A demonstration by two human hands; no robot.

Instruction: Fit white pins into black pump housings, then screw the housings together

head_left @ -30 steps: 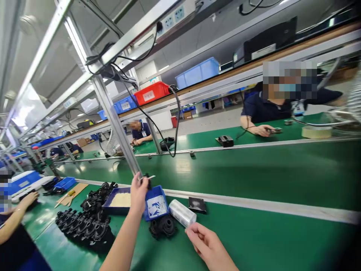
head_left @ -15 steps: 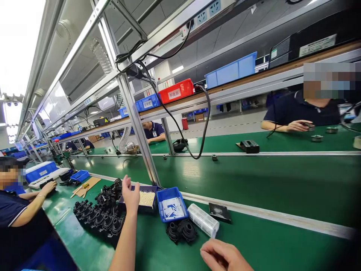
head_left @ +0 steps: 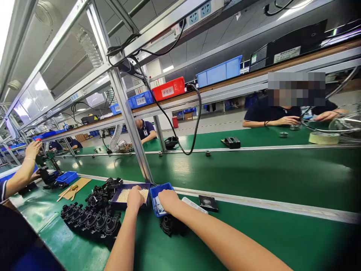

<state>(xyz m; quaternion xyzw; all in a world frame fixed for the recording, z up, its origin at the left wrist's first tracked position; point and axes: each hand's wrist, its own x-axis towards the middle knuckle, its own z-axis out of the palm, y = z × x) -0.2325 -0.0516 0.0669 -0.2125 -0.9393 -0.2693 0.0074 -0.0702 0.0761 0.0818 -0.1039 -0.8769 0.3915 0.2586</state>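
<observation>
My left hand reaches down into a dark blue bin of small cream pellets, its fingertips hidden among them. Beside it, my right hand dips into a blue bin that holds white strips; its fingers are bent down and their tips are out of sight. What either hand grips cannot be seen. Black round housings lie just below the blue bin, partly behind my right forearm. Left of my left forearm stand rows of black housings.
A metal post rises behind the bins. A white roll and a black square piece lie to the right. At left, a person's hand is raised; cardboard with tools lies nearer. Another person sits across the green line.
My left hand has lowered into the pellet bin. My right hand has moved forward and left into the blue bin. The view has shifted, and the person at left has raised a hand.
</observation>
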